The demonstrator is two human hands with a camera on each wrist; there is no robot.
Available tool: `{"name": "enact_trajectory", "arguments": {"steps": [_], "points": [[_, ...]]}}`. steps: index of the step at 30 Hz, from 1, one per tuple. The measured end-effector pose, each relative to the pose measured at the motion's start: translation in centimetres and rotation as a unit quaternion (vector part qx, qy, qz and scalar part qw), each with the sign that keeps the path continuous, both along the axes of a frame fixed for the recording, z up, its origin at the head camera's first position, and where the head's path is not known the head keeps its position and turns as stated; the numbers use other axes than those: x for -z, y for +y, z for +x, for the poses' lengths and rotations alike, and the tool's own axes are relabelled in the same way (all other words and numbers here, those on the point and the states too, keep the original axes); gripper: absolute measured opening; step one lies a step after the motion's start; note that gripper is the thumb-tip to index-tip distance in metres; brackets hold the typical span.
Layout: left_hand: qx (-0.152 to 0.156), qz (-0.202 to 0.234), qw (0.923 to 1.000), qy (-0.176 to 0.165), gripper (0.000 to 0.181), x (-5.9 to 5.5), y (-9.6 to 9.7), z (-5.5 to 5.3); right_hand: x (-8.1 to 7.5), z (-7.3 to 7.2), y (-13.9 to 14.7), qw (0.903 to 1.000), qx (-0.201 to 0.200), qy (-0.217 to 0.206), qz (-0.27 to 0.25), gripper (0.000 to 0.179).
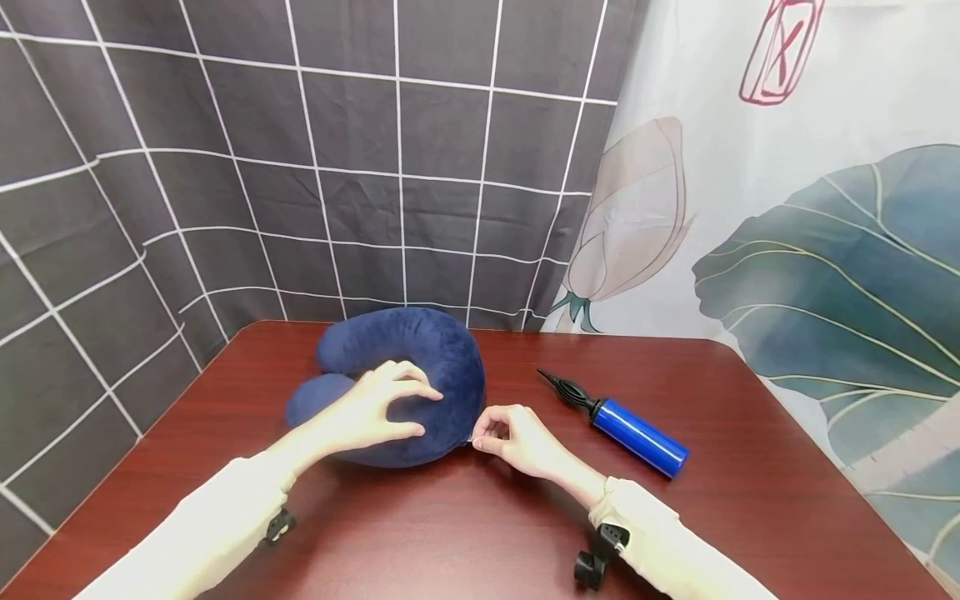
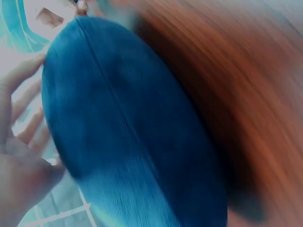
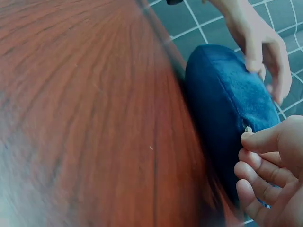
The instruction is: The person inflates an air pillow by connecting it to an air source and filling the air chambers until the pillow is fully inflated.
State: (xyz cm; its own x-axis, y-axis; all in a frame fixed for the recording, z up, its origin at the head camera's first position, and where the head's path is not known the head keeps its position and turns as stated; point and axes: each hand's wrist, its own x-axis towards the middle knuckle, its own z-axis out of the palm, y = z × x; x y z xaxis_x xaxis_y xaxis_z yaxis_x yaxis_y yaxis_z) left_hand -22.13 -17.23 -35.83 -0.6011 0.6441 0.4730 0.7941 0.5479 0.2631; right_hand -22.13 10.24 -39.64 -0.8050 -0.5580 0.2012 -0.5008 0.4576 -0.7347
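A dark blue plush U-shaped neck pillow (image 1: 453, 358) lies on the table, its two ends toward the left. My left hand (image 1: 378, 406) is over the pillow's near arm, fingers spread and bent a little; in the left wrist view its fingertips touch the pillow's side. At the pillow's right edge my right hand (image 1: 521, 439) pinches a small pale tab, apparently a zipper pull (image 3: 248, 129), between thumb and forefinger. A seam along the pillow's side leads to this spot in the right wrist view. The fingers partly hide the tab.
A blue hand pump (image 1: 641, 437) with a black nozzle lies on the red-brown wooden table (image 1: 450, 533), right of the pillow. Behind the table hang a dark grid-patterned curtain (image 1: 360, 208) and a pale curtain with plant prints (image 1: 675, 283).
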Motion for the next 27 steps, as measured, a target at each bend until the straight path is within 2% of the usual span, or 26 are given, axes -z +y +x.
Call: {"name": "enact_trajectory", "arguments": {"steps": [3,8,13,21,23,27], "points": [[0.0,-0.02,0.9992,0.035,0.041,-0.5,-1.7,0.3,-0.2,-0.3,0.3,1.0,0.005,0.005,0.0,0.007],[0.025,-0.024,0.9989,0.03,0.05,-0.4,-3.5,0.6,-0.3,-0.7,1.1,0.9997,0.022,0.009,0.005,0.008],[0.051,-0.001,0.9987,0.002,0.05,0.6,-3.7,0.4,-0.2,-0.8,1.4,0.9995,0.029,0.004,0.011,0.008],[0.049,0.039,0.9978,-0.021,0.048,1.4,-3.6,0.2,0.0,0.2,0.7,0.9983,0.057,0.009,-0.009,0.009],[0.047,0.046,0.9975,-0.025,0.047,1.5,-3.5,0.2,0.1,0.6,0.3,0.9977,0.065,0.018,-0.012,0.01],[0.044,0.056,0.9969,-0.032,0.046,1.6,-3.3,0.2,0.3,1.4,-0.8,0.9944,0.078,0.07,-0.007,0.011]]}}
